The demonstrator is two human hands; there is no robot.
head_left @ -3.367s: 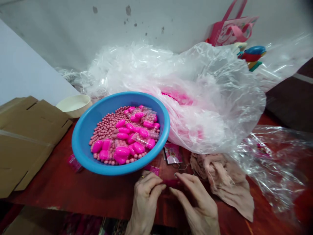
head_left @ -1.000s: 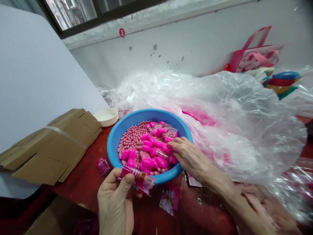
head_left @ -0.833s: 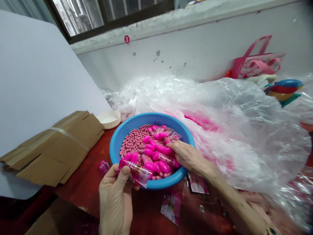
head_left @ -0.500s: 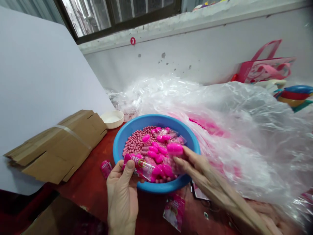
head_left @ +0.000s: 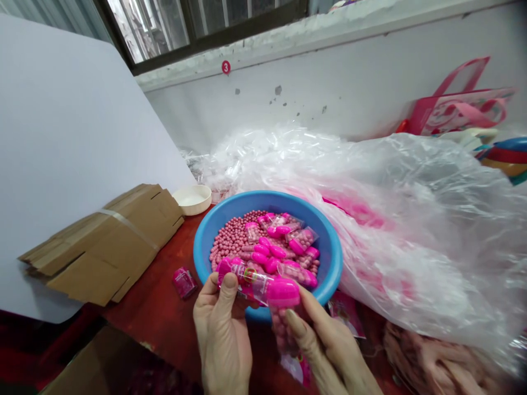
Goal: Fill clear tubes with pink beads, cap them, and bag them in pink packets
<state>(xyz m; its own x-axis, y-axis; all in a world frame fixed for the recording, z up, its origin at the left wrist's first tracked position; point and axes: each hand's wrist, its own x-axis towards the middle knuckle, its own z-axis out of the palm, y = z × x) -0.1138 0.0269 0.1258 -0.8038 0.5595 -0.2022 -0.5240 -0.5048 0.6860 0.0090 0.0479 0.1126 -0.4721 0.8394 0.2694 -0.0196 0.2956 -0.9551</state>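
Head: basin (head_left: 205,227) on red table (head_left: 160,312), wall (head_left: 349,93) seemingly chipped.

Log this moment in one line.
left hand: holds printed wrapper | right hand: holds pink-capped bead container | blue basin: pink beads, more containers

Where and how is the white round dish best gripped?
Probably at the near rim of the white round dish, straight from above, fingers astride its wall: it sits open side up with a raised edge, while the cardboard stack and blue basin crowd its front.
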